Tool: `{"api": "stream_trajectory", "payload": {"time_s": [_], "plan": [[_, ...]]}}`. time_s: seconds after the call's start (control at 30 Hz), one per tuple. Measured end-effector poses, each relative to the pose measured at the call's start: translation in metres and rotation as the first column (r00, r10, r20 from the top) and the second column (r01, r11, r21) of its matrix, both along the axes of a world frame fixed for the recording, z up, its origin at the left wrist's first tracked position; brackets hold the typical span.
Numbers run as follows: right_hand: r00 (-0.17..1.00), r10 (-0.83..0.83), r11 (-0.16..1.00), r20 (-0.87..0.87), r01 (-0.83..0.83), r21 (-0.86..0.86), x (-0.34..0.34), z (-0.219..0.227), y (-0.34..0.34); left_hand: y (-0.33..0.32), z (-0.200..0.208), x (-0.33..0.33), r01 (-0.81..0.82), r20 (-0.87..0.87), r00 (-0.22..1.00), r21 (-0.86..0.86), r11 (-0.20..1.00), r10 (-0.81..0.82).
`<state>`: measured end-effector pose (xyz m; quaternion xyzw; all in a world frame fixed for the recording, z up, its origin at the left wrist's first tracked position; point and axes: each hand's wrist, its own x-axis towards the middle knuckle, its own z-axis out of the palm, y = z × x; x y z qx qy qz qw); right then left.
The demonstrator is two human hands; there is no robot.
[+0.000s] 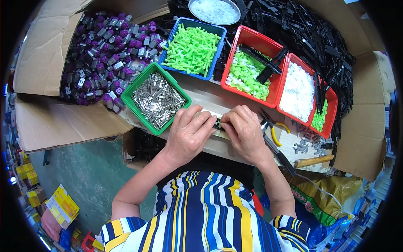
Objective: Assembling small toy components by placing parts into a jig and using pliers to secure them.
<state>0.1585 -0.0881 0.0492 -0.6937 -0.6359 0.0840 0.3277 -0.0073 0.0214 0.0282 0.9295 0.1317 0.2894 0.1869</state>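
Both hands meet over the near edge of the worktable. My left hand [189, 132] has its fingers bent together on one end of a small black plastic part [217, 125], which shows a bit of bright green. From the other side, my right hand [243, 130] pinches at the same part; its fingertips hide whatever else they hold. Left of my left hand is a green bin [129, 102] of metal pins [157, 101]. Close by my right hand lie a hammer [279, 154] with a black handle and yellow-handled pliers [276, 136].
Behind stand a blue bin [206, 76] of green plastic sticks and red bins [272, 101] of green and white pieces. A carton [46, 54] holds purple-and-grey parts; black parts [323, 46] pile at back right. Grey pieces [301, 146] and a wooden handle [314, 161] lie right.
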Motion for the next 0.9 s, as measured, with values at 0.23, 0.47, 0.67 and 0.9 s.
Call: {"api": "stream_trajectory", "payload": {"time_s": [0.23,0.47,0.67,0.9], "plan": [[0.999,0.002,0.999,-0.047,-0.004,-0.041,0.001,0.000,-0.002,-0.002,-0.003,-0.001,-0.015,0.010,1.000,0.013,1.000,0.015],[1.000,-0.007,0.997,-0.018,0.008,0.076,0.000,-0.010,-0.008,-0.002,-0.003,0.000,-0.018,0.022,1.000,-0.004,1.000,0.018],[1.000,-0.020,0.993,-0.012,0.022,0.119,-0.001,-0.010,-0.005,-0.002,-0.004,-0.001,-0.018,0.036,0.999,-0.001,1.000,0.018],[1.000,-0.010,0.995,-0.012,0.011,0.099,-0.001,-0.010,-0.003,-0.004,-0.012,-0.013,0.020,0.097,0.995,0.035,0.999,-0.023]]}}
